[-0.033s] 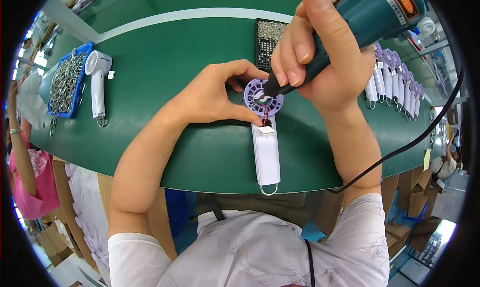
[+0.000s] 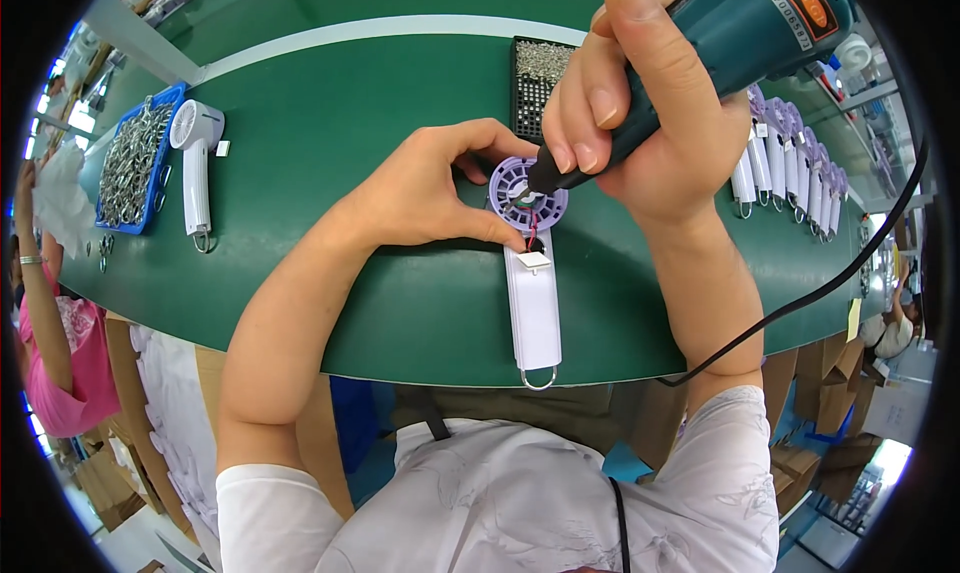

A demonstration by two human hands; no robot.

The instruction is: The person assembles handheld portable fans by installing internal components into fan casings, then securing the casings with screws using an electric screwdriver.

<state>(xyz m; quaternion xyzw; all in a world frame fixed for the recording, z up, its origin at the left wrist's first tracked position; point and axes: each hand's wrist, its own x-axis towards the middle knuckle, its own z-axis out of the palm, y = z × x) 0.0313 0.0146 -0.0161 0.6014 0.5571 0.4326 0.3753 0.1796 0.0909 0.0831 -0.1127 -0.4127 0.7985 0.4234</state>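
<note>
A white handheld fan [image 2: 535,318] with a round purple open head lies on the green table before me, its metal loop toward the near edge. My left hand [image 2: 430,188] curves round the left side of the fan head, thumb below and fingers above, gripping it. Red wires and a small white square piece show just under the head. Wrapped round a dark green electric screwdriver [image 2: 735,33] is my right hand [image 2: 670,118]. The screwdriver's black nose slants down to the middle of the fan head; the tip's exact contact is hard to make out.
A black tray of small screws [image 2: 535,68] stands beyond the fan. To the left are a blue tray of metal clips [image 2: 137,163] and another white fan [image 2: 196,173]. Several purple-and-white fans [image 2: 785,163] lie at right. The black cord [image 2: 840,273] hangs past my right forearm.
</note>
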